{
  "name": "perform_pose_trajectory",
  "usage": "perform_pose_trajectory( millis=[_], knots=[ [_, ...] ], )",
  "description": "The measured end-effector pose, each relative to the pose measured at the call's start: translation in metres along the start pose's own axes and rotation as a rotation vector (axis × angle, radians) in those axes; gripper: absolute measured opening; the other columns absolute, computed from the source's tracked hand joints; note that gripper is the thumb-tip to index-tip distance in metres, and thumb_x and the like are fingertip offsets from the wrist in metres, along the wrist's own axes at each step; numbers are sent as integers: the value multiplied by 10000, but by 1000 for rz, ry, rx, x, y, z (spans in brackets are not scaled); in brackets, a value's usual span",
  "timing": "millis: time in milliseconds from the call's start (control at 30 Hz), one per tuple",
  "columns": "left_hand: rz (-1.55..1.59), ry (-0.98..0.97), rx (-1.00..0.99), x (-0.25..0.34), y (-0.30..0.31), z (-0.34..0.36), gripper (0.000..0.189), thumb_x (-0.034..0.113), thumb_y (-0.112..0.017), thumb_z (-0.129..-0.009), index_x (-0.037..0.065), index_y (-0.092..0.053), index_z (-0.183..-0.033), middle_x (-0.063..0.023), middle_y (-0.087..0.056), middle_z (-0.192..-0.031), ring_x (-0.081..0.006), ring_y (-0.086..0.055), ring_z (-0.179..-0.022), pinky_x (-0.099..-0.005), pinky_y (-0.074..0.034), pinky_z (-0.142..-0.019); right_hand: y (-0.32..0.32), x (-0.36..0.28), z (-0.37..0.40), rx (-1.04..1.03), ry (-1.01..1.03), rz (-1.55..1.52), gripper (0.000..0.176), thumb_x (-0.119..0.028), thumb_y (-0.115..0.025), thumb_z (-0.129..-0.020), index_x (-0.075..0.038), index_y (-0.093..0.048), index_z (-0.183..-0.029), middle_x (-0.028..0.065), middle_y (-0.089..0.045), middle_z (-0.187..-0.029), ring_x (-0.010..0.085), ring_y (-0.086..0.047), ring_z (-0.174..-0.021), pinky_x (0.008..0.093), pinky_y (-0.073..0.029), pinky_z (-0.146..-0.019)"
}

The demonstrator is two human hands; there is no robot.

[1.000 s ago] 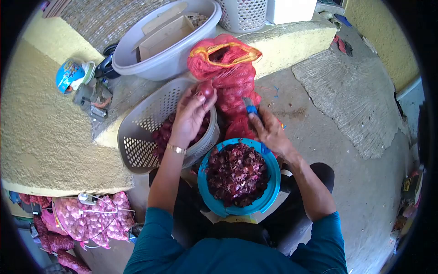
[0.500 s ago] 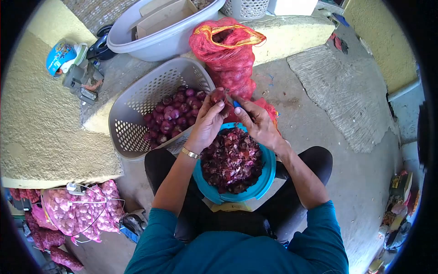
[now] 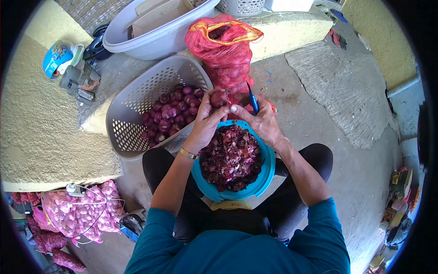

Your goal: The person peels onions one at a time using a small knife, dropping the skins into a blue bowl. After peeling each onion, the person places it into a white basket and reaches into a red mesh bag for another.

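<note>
My left hand [image 3: 207, 119] is closed around a red onion [image 3: 220, 99], above the far rim of a blue basin [image 3: 270, 176]. Dark red onion skins [image 3: 232, 157] are heaped inside that basin, between my legs. My right hand [image 3: 264, 121] grips a blue-handled knife [image 3: 253, 101], its dark blade pointing up and away from me. The right thumb reaches across to the onion's near side, close to the left thumb. Left of the hands, a grey perforated basket [image 3: 132, 96] holds many smooth purple onions [image 3: 171, 112].
A red mesh sack [image 3: 223, 59] of onions stands beyond my hands. Behind it are a concrete ledge [image 3: 292, 39] and a large pale tub [image 3: 159, 43]. Pink net bags of garlic [image 3: 82, 212] lie at lower left. A blue patterned container [image 3: 58, 58] sits at upper left.
The knife has swung upright, with its blade now showing away from the onion. My right thumb has moved left toward the left thumb. The view has shifted slightly.
</note>
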State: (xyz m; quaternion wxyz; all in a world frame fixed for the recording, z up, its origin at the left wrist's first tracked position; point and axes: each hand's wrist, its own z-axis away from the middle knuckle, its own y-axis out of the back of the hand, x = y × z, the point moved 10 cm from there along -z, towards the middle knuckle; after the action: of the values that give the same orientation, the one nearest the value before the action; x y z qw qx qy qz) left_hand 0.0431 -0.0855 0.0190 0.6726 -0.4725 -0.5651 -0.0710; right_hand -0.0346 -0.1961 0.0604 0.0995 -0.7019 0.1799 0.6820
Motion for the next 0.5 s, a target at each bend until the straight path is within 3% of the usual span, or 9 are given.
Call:
perform_pose_trajectory(
  millis=[67,167,300,367,400,500],
  knots=[
    [-356,-37,-49,3,-4,-1,460,74,-677,-899,71,-437,-1291,5,-556,-1037,-61,-522,-825,-226,-448,-681,-1,14,-3,11,-20,-182,307,-204,-770,-859,3,-653,-1054,33,-696,-903,79,-625,-823,262,-507,-734],
    [-461,8,-101,3,-3,-1,480,79,-696,-885,61,-452,-1298,3,-572,-1032,-55,-525,-774,-224,-458,-664,4,26,-7,-3,-96,-112,315,-171,-784,-840,12,-651,-1059,52,-707,-883,95,-643,-819,271,-521,-744],
    [-380,38,-69,10,15,-6,496,71,-690,-887,53,-451,-1321,-21,-583,-1065,-75,-563,-778,-233,-475,-678,10,20,0,-98,-205,-27,311,-149,-783,-835,20,-647,-1058,66,-713,-869,109,-652,-805,279,-524,-760],
    [-200,-67,66,26,20,-6,530,70,-684,-890,51,-430,-1355,-36,-590,-1079,-102,-601,-813,-241,-481,-683,-10,15,8,-330,-158,-97,348,-135,-796,-817,29,-644,-1084,72,-720,-871,117,-663,-805,276,-525,-768],
    [-199,-59,87,26,20,-5,494,75,-681,-895,47,-443,-1327,-46,-588,-1081,-129,-626,-849,-244,-483,-682,-10,15,9,-331,-159,-98,348,-135,-796,-817,29,-644,-1084,72,-720,-871,117,-663,-805,276,-525,-768],
    [-230,-36,26,20,16,-4,425,91,-635,-932,64,-461,-1319,-31,-579,-1075,-103,-564,-867,-237,-448,-674,-6,8,10,-315,-3,395,561,-386,-645,-935,57,-536,-1261,230,-651,-1150,264,-633,-1080,368,-486,-919]
  ],
)
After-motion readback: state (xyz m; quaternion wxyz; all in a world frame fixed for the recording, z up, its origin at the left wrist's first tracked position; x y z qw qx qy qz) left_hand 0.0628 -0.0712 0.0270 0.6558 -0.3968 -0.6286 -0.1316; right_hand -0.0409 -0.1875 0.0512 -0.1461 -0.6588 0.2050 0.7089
